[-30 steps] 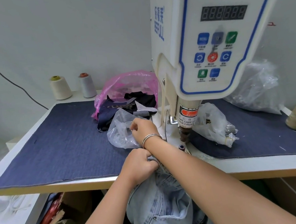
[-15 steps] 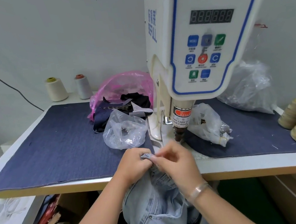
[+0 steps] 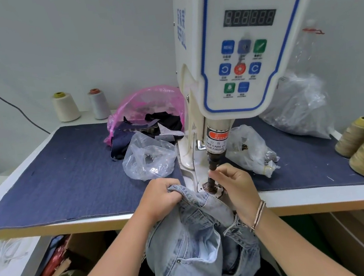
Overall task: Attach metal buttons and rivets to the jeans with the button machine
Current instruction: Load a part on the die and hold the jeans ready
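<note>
Two hands at button machine [image 3: 241, 48], both busy under its punch [image 3: 211, 168]. Jeans [image 3: 200, 237] hang off table edge below punch, waistband lifted onto die, likely to line up button spot. Left hand [image 3: 160, 199]: fingers curled tight, gripping bunched waistband just left of punch. Right hand [image 3: 237, 183]: fingertips pinched at punch tip, probably seating button; item itself too small to tell.

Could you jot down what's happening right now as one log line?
left hand: grips jeans waistband | right hand: fingertips pinched at button machine punch | jeans: at lower die
</note>
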Action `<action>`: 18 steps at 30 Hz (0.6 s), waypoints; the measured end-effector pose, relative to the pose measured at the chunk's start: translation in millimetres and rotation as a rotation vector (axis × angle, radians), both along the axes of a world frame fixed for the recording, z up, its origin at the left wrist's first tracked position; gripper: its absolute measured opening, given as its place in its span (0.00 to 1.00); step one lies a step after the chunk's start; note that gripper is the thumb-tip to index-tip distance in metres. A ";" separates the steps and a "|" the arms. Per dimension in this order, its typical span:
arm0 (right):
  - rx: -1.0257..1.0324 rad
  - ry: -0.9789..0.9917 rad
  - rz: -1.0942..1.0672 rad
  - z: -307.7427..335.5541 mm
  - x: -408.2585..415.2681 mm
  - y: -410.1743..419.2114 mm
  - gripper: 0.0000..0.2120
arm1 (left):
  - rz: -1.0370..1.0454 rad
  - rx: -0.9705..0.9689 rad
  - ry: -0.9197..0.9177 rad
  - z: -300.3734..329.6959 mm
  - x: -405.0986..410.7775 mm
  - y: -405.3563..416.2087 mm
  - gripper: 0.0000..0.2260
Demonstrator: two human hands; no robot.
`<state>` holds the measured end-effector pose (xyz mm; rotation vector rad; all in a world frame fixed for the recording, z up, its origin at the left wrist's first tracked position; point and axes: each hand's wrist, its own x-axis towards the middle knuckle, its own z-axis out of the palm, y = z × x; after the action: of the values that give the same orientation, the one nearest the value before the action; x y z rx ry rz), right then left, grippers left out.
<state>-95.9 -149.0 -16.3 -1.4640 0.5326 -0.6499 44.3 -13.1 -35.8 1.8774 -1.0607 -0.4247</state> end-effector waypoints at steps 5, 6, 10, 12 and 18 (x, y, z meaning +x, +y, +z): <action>-0.149 -0.039 -0.017 -4.6 0.1 -3.5 0.11 | -0.007 0.001 -0.005 1.0 -1.3 0.5 0.06; -0.190 -0.050 -0.013 -3.7 -1.0 -4.9 0.11 | -0.006 0.000 -0.007 1.4 -1.0 0.3 0.06; -0.357 -0.026 -0.004 -0.3 -2.4 -10.9 0.15 | -0.002 0.002 -0.004 0.8 -0.2 -0.2 0.06; -0.518 -0.004 -0.003 1.4 -3.9 -13.4 0.16 | -0.001 0.002 -0.008 0.1 -0.3 -0.4 0.05; -0.822 -0.034 -0.057 2.5 -15.2 -15.1 0.03 | -0.005 0.000 0.004 -0.6 1.5 0.1 0.06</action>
<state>-111.1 -164.0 -13.8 -2.2013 0.2809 -1.0042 45.8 -13.0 -36.4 1.8739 -1.0635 -0.4312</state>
